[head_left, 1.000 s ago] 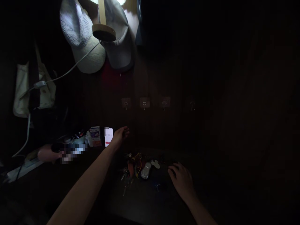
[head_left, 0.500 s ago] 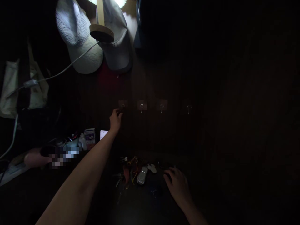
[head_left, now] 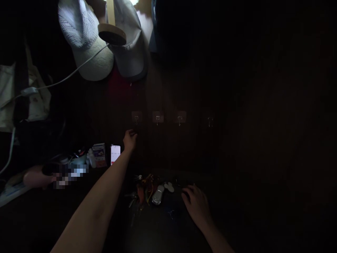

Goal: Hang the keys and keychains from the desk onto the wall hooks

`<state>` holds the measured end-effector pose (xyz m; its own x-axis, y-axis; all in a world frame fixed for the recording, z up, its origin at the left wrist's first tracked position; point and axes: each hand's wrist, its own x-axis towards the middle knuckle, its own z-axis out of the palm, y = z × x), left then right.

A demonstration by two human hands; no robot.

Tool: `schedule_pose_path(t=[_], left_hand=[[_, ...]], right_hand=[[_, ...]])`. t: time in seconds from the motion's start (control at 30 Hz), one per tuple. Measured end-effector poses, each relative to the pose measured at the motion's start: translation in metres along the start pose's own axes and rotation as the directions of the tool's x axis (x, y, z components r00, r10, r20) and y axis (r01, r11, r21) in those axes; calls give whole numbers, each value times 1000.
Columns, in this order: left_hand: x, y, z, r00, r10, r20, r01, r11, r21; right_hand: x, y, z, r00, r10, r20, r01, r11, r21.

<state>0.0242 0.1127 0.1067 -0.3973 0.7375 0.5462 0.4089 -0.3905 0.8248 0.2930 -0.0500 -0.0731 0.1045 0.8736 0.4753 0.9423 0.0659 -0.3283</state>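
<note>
My left hand (head_left: 130, 140) is raised in front of the dark upright panel, just below the leftmost small clear hook (head_left: 136, 118), and does not touch it. Its fingers bend in toward the thumb; whether anything is between them is too dark to make out. My right hand (head_left: 196, 202) rests low on the dark surface with its fingers spread and nothing in them. To its left lie a silver oval fob (head_left: 158, 195), a pale rounded tag (head_left: 169, 187), an orange strap (head_left: 140, 194) and several keys (head_left: 133, 200). A dim blue item (head_left: 172, 212) lies nearer me.
Further hooks (head_left: 158, 118) run along the panel to the right. Above hang a white cap (head_left: 96, 63) and a grey cap (head_left: 130, 61), behind a lamp base (head_left: 112, 34) with a cord. A lit phone (head_left: 115, 153) and small boxes (head_left: 99, 154) stand left.
My left hand has moved slightly down, away from the leftmost hook, whose lower part now shows. More of the phone is uncovered. My right hand stays in place.
</note>
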Motion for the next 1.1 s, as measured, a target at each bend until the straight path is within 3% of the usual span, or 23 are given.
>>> schedule_pose_path(t=[0.27, 0.63, 1.1], left_hand=[[-23, -28, 5, 994, -53, 94, 64, 991, -121], [-96, -55, -9, 977, -30, 211, 79, 971, -226], [-147, -79, -41, 957, -70, 281, 78, 997, -17]], right_hand=[[0, 1, 0, 1000, -19, 0, 19, 1000, 0], [-1, 0, 0, 1000, -15, -9, 15, 1000, -2], [-1, -3, 0, 1000, -10, -10, 9, 999, -44]])
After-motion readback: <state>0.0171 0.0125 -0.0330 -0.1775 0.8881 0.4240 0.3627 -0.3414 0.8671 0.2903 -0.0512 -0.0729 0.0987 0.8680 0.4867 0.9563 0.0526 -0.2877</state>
